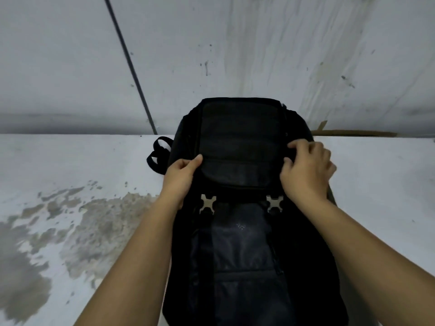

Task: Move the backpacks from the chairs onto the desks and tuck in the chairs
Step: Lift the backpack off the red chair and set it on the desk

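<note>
A black backpack [240, 142] lies flat on a worn white desk [77, 165], its top end toward the wall and its front pocket facing up. Two metal X-shaped buckles show across its middle. My left hand [181, 174] grips the pack's left side, thumb on the pocket's edge. On the pocket's right edge, my right hand [308, 170] is curled with the fingers pressing into the fabric. A strap loop sticks out at the pack's left. No chair is in view.
A stained white wall [259, 55] rises right behind the desk. A thin dark cable [131, 69] runs down the wall to the desk's back edge. Brown tape [353, 132] lies along the back edge at right. The desk's paint is worn off at left.
</note>
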